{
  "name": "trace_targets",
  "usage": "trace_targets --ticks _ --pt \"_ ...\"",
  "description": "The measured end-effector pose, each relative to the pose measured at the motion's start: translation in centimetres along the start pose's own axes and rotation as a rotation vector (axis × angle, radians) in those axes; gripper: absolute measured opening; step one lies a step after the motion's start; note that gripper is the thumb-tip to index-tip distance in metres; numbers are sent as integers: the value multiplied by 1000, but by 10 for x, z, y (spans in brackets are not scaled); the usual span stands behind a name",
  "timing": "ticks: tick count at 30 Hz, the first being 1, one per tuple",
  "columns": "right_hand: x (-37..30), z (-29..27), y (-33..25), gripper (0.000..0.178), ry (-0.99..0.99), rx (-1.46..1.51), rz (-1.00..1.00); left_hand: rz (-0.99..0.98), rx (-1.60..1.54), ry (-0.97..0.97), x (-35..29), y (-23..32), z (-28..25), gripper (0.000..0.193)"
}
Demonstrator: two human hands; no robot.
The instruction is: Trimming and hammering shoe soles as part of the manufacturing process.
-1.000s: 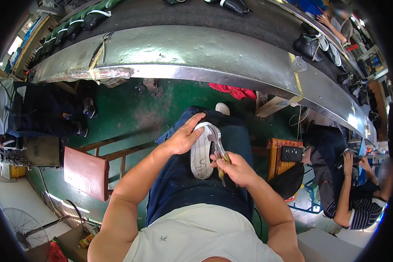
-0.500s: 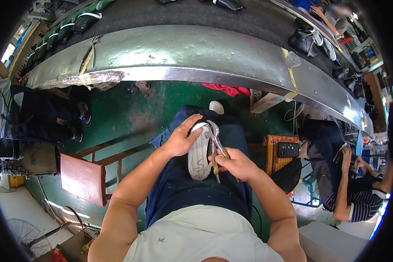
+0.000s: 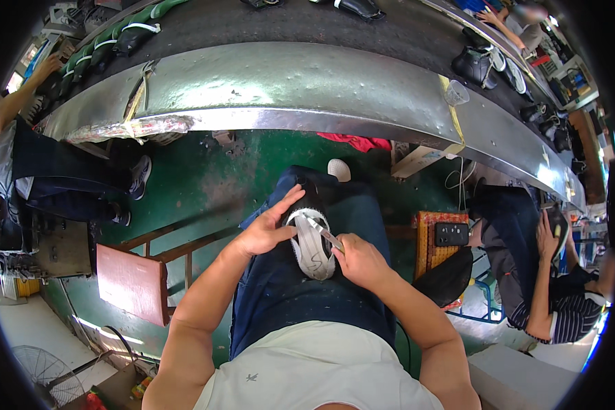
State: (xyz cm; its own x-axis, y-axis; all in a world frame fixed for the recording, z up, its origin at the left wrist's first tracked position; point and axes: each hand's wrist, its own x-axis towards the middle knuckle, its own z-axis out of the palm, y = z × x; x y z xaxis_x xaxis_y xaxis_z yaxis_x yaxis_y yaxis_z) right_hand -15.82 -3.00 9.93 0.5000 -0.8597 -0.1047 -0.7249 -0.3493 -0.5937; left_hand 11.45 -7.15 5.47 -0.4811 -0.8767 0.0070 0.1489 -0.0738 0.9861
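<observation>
A dark shoe upper (image 3: 313,249) lies bottom up across my thighs, its pale underside facing me with a wavy dark line near one end. My left hand (image 3: 266,231) grips its left side toward the far end, fingers along the side and thumb on the underside's edge. In my right hand (image 3: 362,260) is a pair of pincers (image 3: 326,236), its handles mostly hidden by the fingers. The metal jaws rest against the whitish edge at the shoe's far part; whether they pinch material I cannot make out.
Ahead runs a metal-edged conveyor bench (image 3: 253,78) carrying dark shoes. A pinkish stool (image 3: 131,283) stands left, a woven seat (image 3: 430,249) with a phone (image 3: 451,234) right. People work at both sides. A white fan (image 3: 44,372) sits lower left.
The shoe has tilted, showing its dark far end. My left hand has shifted down-left, and the pincers' handles have come together. At the left, a person's arm now reaches toward the bench.
</observation>
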Motion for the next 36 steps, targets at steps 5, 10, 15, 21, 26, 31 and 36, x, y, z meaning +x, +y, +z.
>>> trace_targets --ticks 5,10,15,21,26,31,36 --pt "-8 -27 -20 23 -140 -162 147 -245 -207 313 14 -8 38 63" --pt "-41 -45 10 31 -213 362 44 -152 218 288 2 11 50 55" --pt "12 -15 20 37 451 543 -76 71 450 139 -28 44 90 74" --pt "41 -6 15 40 367 601 -45 23 456 291 -47 -14 103 91" --pt "18 23 33 47 223 534 252 -100 391 445 -17 -32 77 67" --pt "-8 56 42 61 108 634 457 -381 467 332 18 8 61 57" --pt "-23 50 48 46 -23 995 575 -162 546 144 10 -54 44 51"
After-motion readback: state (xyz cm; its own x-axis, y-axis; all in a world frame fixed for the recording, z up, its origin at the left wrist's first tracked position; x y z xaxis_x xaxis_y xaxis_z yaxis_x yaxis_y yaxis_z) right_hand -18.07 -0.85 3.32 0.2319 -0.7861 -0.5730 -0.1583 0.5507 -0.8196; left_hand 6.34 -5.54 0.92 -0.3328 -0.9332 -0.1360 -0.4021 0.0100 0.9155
